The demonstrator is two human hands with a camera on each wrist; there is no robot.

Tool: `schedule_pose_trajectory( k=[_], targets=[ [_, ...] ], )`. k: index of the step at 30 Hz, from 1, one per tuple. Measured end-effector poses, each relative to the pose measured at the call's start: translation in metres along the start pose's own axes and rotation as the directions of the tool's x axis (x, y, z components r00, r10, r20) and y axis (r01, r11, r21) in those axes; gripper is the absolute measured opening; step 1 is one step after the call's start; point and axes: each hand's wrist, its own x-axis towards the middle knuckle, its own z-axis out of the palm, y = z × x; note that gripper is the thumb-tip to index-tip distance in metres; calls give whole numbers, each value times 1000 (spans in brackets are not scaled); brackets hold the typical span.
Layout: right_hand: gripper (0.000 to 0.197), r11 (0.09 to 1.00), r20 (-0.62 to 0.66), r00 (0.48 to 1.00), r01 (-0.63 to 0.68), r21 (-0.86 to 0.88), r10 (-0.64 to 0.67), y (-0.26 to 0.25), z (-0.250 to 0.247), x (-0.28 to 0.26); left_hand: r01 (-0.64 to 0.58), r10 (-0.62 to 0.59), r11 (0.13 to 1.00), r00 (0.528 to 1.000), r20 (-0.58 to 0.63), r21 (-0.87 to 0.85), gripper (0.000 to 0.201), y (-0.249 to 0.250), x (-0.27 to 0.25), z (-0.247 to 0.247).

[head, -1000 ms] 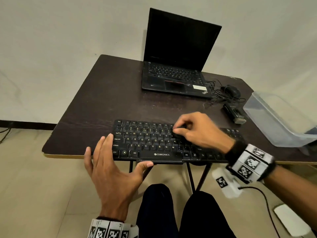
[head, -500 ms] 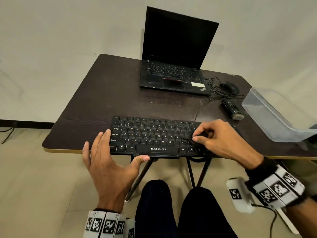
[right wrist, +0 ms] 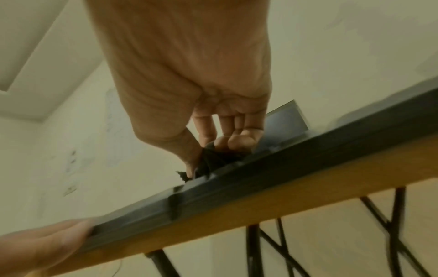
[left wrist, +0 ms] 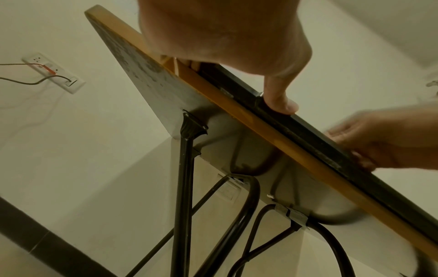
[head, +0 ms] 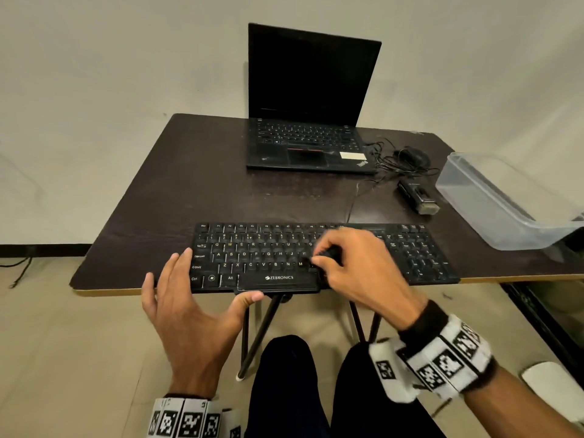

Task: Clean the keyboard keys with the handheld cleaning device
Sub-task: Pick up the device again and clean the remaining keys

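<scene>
A black Zebronics keyboard point(head: 268, 248) lies along the front edge of the dark table point(head: 189, 191). My right hand point(head: 316, 259) pinches a small black cloth-like piece point(head: 328, 256) between thumb and fingers and holds it on the keys right of M. In the right wrist view the black piece point(right wrist: 213, 161) pokes out under the curled fingertips onto the keyboard point(right wrist: 284, 168). My left hand point(head: 205, 295) has straight fingers at the keyboard's left end. Its thumb point(left wrist: 282, 101) presses the keyboard's front edge point(left wrist: 308, 135). A black stick-shaped handheld device point(head: 417, 197) lies apart at the right.
An open black laptop point(head: 309, 143) stands at the back of the table. A mouse point(head: 410, 156) with tangled cable sits to its right. A clear plastic bin point(head: 505, 203) hangs over the right edge. My knees are under the front edge, among the folding legs.
My right hand has slid the black piece from the upper middle keys toward the front rows right of M. The left hand has stayed at the keyboard's left front corner.
</scene>
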Motion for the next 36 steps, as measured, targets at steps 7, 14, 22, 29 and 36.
schedule_pose_trajectory(
  k=[7,14,22,29,36],
  targets=[
    [5,976,-56,991,132,174,-124,-33,38,-7,-7,7,1000,1000,-3,-2,122,-1,-1,3],
    [4,988,-61,988,143,54,-140,-36,38,-11,-27,27,999,1000,-9,25,124,-2,0,2],
    [10,990,-210,978,36,136,-7,18,16,-34,-18,18,1000,999,-26,5,119,-1,-1,4],
    [11,954,-176,963,236,187,-204,-49,69,-6,-23,23,999,1000,-18,30,122,-3,-2,3],
    [10,970,-205,954,236,62,-219,-3,35,-29,-15,15,999,1000,-14,32,121,-1,1,1]
  ],
)
